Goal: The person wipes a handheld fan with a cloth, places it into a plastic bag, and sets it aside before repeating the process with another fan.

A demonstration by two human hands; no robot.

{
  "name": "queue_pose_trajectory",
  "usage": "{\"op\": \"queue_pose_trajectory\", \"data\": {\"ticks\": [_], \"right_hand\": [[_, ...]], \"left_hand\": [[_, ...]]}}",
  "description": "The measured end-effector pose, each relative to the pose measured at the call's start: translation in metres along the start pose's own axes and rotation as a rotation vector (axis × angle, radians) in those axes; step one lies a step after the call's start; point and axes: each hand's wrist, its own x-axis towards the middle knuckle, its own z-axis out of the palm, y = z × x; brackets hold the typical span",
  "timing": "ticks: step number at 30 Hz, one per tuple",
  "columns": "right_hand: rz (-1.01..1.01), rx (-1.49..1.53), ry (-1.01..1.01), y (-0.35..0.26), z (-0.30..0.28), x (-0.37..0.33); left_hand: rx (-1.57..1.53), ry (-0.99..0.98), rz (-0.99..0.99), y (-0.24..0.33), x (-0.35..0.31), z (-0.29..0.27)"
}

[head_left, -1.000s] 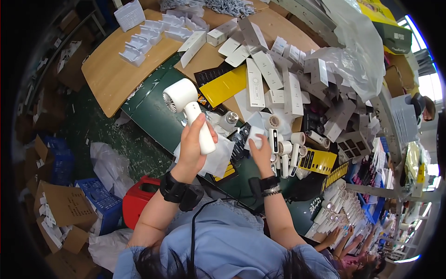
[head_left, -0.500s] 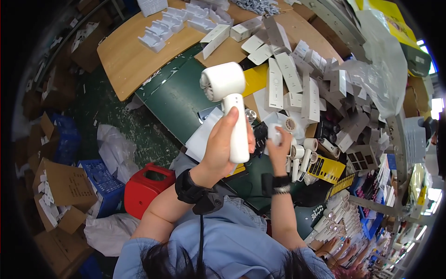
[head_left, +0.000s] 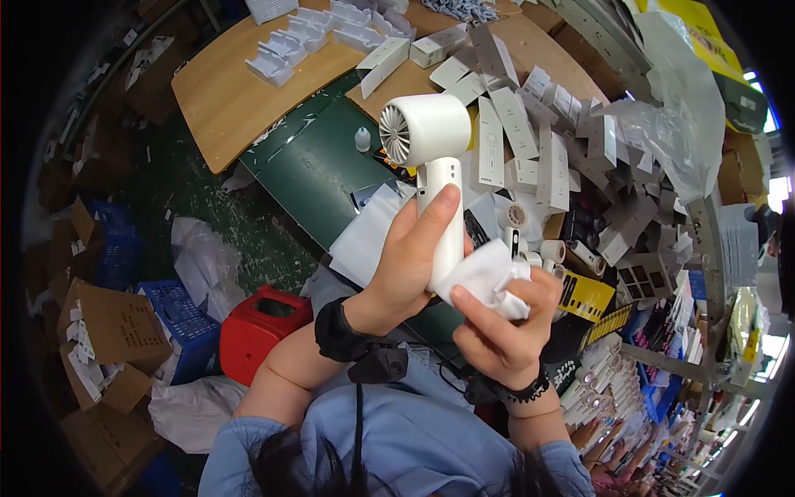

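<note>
My left hand [head_left: 410, 261] is wrapped round the handle of a white handheld fan [head_left: 435, 128]. The fan stands roughly upright, its round head on top and its finned opening facing left. Two small dark marks show on the upper handle. In my right hand [head_left: 509, 331] is a crumpled white cloth [head_left: 484, 275], gripped between fingers and thumb. The cloth touches the lower end of the handle and hides it. Beyond my right hand, more white fans [head_left: 553, 251] lie close together on the table, beside a yellow sheet [head_left: 585, 296] with dark shapes.
Many white boxes [head_left: 515, 124] are heaped on the far right of the green table [head_left: 290, 186]. A small bottle [head_left: 363, 139] stands at its far side. White trays [head_left: 286, 54] sit on a wooden board [head_left: 215, 91]. A red stool [head_left: 261, 335] is at my left. Other people's hands show lower right.
My right hand has come left and nearer from the table with the white cloth, which now meets the fan's handle. The fan has shifted slightly right and its finned opening shows more.
</note>
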Motion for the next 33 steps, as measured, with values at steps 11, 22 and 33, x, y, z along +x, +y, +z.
{"op": "queue_pose_trajectory", "data": {"ticks": [11, 22, 33], "right_hand": [[0.003, 0.182, 0.008, -0.006, 0.001, -0.007], [0.079, 0.183, 0.158, -0.008, 0.021, 0.012], [0.071, 0.273, 0.218, 0.001, 0.006, -0.002]], "left_hand": [[-0.085, -0.071, 0.088, 0.023, -0.004, 0.005], [0.068, 0.039, 0.061, 0.013, -0.006, 0.009], [-0.113, -0.059, 0.024, 0.011, 0.001, 0.009]]}}
